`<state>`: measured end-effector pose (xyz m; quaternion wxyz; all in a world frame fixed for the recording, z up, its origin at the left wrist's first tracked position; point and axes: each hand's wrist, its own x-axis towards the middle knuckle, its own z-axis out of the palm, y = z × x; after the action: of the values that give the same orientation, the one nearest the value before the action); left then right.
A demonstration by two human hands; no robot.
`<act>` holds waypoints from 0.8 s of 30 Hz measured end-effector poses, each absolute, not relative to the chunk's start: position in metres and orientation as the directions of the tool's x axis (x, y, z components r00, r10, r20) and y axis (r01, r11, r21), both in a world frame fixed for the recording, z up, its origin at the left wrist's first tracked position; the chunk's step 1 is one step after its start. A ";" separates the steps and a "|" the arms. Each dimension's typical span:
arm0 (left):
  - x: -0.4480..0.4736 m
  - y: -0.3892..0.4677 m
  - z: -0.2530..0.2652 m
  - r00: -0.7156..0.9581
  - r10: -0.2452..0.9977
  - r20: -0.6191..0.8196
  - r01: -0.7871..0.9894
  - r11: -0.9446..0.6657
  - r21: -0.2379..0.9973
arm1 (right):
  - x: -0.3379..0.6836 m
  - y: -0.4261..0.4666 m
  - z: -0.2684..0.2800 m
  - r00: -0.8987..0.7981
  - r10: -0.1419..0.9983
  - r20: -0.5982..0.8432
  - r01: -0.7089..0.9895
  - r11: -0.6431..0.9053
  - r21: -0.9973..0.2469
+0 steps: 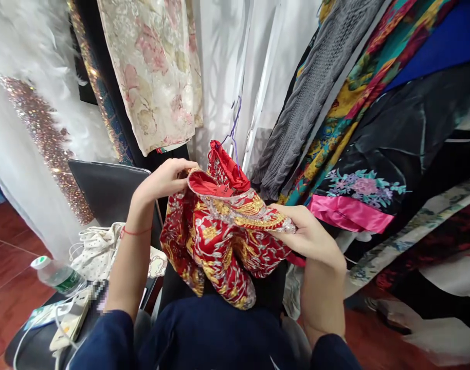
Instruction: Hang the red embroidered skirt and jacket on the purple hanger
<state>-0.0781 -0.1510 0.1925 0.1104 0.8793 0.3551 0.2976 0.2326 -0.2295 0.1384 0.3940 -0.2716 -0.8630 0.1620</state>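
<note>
1. Evidently the garment (215,231), red with gold and silver embroidery, is in hand in front of the wearer's body, raised over the lap (272,289). Whether its lower folds touch the lap I cannot tell.
2. As far as can be judged, the work is part-way: the garment is lifted and its opening spread, so the red lining (202,182) shows. It remains bunched, neither laid flat nor neatly folded, so arranging it looks unfinished.
3. The left hand (164,179) has a closed grip, thumb and fingers pinching the rim at one side of the opening.
4. The right hand (306,234) is closed too, its thumb and fingers pinching the embroidered edge at the opposite side, with the cloth slung between the two.
5. Just behind the opening rises a purple hanger (235,125); its lower part goes out of sight at the red cloth, so how far it sits inside is unclear.
6. Farther out, floral cloth (154,77) and a grey knit (304,103) hang beyond the hands.
7. Near the left arm are a chair back (107,190), a dotted bag (98,249) and a bottle (61,275).
</note>
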 end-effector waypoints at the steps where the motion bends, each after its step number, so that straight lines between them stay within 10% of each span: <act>1: -0.076 -0.150 0.203 0.638 0.623 0.452 0.495 -0.782 0.378 | 0.230 -0.225 0.144 -0.587 0.547 0.597 0.263 0.826 -0.498; 5: -0.064 -0.156 0.241 0.799 0.393 0.456 0.245 -0.904 0.351 | 0.210 -0.199 0.152 -0.493 0.437 0.752 0.041 0.875 -0.482; 11: -0.032 -0.167 0.254 0.845 0.247 0.474 0.015 -0.898 0.440 | 0.179 -0.157 0.142 -0.415 0.561 0.716 -0.041 0.775 -0.631; 17: -0.052 -0.156 0.231 0.646 0.556 0.524 0.180 -0.777 0.603 | 0.173 -0.151 0.139 -0.354 0.688 0.634 0.013 0.681 -0.732; 20: -0.076 -0.140 0.206 0.641 0.699 0.318 0.293 -0.606 0.740 | 0.169 -0.150 0.143 -0.095 0.776 0.623 0.048 0.629 -0.776; 24: -0.093 -0.112 0.159 0.813 0.580 -0.060 0.392 -0.466 0.793 | 0.155 -0.137 0.149 0.079 0.756 0.649 0.085 0.644 -0.760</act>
<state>-0.0929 -0.1119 0.1592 0.4302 0.8492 0.2860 0.1094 0.1555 -0.1368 0.1492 0.6538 -0.3348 -0.6282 0.2567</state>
